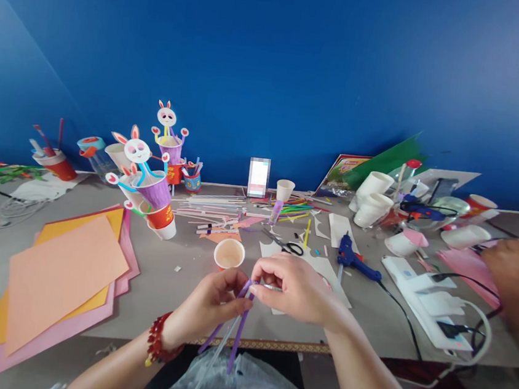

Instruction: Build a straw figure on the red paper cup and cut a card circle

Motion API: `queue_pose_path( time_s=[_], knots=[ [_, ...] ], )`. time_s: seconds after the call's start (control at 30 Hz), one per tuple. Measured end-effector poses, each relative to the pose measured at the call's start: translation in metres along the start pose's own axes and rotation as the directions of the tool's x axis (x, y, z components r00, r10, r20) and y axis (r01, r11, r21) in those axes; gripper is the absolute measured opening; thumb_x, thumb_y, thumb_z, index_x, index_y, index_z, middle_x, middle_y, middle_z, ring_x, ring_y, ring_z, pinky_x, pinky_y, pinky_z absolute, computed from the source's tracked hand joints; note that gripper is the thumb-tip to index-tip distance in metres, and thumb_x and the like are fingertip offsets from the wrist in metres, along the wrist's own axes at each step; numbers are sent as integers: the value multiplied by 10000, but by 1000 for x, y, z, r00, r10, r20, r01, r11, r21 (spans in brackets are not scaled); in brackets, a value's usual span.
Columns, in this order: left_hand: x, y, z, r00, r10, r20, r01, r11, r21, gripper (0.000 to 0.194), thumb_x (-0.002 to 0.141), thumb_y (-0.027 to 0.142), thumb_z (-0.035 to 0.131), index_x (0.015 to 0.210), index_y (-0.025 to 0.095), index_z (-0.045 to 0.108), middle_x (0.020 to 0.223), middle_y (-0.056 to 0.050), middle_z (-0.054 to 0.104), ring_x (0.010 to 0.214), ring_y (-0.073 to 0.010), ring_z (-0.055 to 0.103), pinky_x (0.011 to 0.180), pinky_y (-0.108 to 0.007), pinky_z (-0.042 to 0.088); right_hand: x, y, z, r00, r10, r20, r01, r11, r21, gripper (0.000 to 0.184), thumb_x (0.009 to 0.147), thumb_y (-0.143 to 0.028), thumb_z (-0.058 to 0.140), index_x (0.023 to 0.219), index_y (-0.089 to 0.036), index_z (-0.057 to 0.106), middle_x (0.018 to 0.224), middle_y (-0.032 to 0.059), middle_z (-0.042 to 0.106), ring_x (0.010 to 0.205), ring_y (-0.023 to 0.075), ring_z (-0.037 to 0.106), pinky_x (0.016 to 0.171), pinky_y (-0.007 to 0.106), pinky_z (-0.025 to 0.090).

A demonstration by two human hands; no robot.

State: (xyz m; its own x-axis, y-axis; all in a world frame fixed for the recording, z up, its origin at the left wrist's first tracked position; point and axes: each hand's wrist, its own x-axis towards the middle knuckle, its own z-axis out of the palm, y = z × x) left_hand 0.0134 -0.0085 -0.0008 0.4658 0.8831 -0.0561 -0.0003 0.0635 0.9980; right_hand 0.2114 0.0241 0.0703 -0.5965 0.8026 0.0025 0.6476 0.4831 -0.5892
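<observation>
Close to my body, at the table's front edge, my left hand (225, 296) pinches a thin purple strip (239, 335) near its top. It bends at the fingertips and its ends hang down. I cannot tell whether it is a straw or a pipe cleaner. My right hand (293, 288) has thumb and forefinger closed on the upper end of the same strip. A thin clear rod (214, 357) hangs between the purple lengths. Just beyond my fingers stands a paper cup (229, 254), its mouth facing up.
Rabbit figures made of cups (156, 191) stand back left, behind stacked coloured paper (67, 285). Scissors (291, 247), loose straws (212, 207) and a blue glue gun (355, 258) lie beyond my hands. Right are a power strip (428, 305) with cords and another person's arm (513, 277).
</observation>
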Motion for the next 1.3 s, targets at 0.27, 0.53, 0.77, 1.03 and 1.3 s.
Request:
queue_pose_path(
  time_s=[0.27,0.53,0.77,1.03,1.3],
  knots=[
    [1,0,1,1000,-8,10,9,993,-121,279,819,388,732,910,169,585,846,-10,564,736,-113,498,695,-229,412,0,1,0,1000,-5,4,5,1000,15,46,819,-219,661,778,-199,654,627,-57,548,598,94,488,560,225,271],
    [1,-1,2,1000,-11,5,11,987,-162,311,813,426,730,886,170,569,823,2,536,721,-111,477,683,-233,398,1,1,1,1000,5,-12,-5,1000,5,50,809,-210,663,760,-201,656,619,-55,550,593,98,486,554,225,265],
    [0,0,4,1000,-5,-3,4,976,-217,302,804,405,745,885,161,586,818,-1,550,738,-117,494,698,-241,405,0,0,0,1000,-8,7,8,1000,21,51,819,-208,657,770,-199,649,628,-57,534,602,93,484,562,222,273],
    [-3,5,4,988,69,-138,-79,995,-67,258,911,415,613,882,160,585,808,-5,540,748,-130,493,695,-242,393,-1,4,3,999,-23,-25,23,1000,15,64,824,-221,653,770,-196,629,635,-53,543,607,101,473,581,229,276],
    [-2,4,3,994,56,-96,-69,987,-145,263,922,413,593,873,155,587,786,5,501,731,-125,424,685,-246,350,-1,4,4,999,-28,-34,29,999,24,71,824,-220,656,765,-199,622,629,-60,529,605,93,472,586,222,278]
  ],
)
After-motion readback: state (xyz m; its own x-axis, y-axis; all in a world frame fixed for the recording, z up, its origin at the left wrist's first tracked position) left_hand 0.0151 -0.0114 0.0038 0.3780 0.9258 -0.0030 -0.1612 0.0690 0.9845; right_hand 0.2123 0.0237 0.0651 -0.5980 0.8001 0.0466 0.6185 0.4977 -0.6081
